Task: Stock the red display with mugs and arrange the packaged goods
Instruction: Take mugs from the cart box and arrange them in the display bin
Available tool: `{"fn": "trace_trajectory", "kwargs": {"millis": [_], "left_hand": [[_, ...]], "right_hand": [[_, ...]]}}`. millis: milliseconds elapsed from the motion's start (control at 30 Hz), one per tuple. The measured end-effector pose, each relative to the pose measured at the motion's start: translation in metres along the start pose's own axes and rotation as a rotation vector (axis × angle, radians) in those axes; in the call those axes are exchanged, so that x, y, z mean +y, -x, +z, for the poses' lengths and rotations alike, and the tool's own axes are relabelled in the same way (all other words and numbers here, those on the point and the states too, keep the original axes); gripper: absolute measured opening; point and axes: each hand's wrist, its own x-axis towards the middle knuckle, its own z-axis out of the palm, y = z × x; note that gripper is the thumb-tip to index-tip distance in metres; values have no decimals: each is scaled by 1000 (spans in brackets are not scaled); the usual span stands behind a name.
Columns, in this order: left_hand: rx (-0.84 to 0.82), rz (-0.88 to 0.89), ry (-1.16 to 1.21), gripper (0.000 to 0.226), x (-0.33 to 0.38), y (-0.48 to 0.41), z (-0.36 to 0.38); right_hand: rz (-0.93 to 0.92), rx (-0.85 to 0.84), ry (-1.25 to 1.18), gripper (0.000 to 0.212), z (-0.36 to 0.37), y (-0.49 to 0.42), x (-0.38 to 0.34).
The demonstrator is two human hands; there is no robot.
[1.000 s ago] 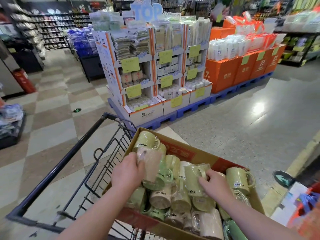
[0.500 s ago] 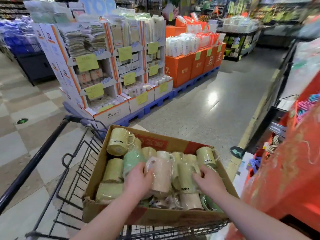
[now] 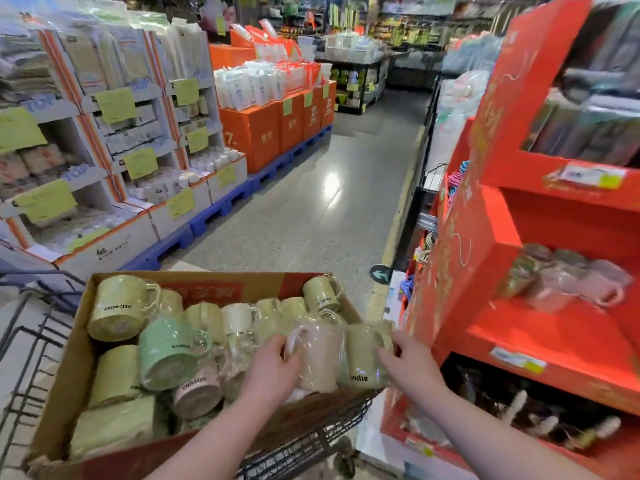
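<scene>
A red display (image 3: 491,216) fills the right of the frame, with a few wrapped mugs (image 3: 568,282) on its middle shelf. At lower left, a cardboard box (image 3: 79,344) of loose mugs (image 3: 117,310) sits in a wire cart (image 3: 311,441). At lower centre, over the box's right edge, the left hand (image 3: 272,372) curls round a pink mug (image 3: 320,358), while the right hand (image 3: 412,367) grips a yellow-green mug (image 3: 362,358) touching it.

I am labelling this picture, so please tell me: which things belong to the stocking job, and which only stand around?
Job: left hand gripping the pink mug; right hand gripping the yellow-green mug; cardboard box; shopping cart; red display; shelved mugs.
Lying about: orange boxes; white display stands; blue pallets; arrow sticker.
</scene>
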Motion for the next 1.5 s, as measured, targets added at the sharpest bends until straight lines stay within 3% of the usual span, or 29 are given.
{"fn": "trace_trajectory", "kwargs": {"millis": [67,300,433,600,867,1167,1333,1500], "left_hand": [[-23,32,21,15,15,2,18],[-143,103,41,10,77,29,94],[-213,120,37,17,117,50,139],[-244,141,39,29,161,79,185],[-270,169,51,12,207,116,241],[-301,174,72,9,241,105,273],[-345,233,115,13,267,75,295],[-404,256,120,16,291,29,314]], "right_hand": [[34,42,-31,29,-15,9,19],[103,120,-111,11,-85,41,99],[197,154,-115,25,-120,59,153],[205,197,-134,26,-162,80,201],[212,217,-166,32,-212,93,268],[233,277,-226,29,-229,75,304],[275,340,-207,38,-246,55,314],[305,410,-180,31,-268,17,314]]}}
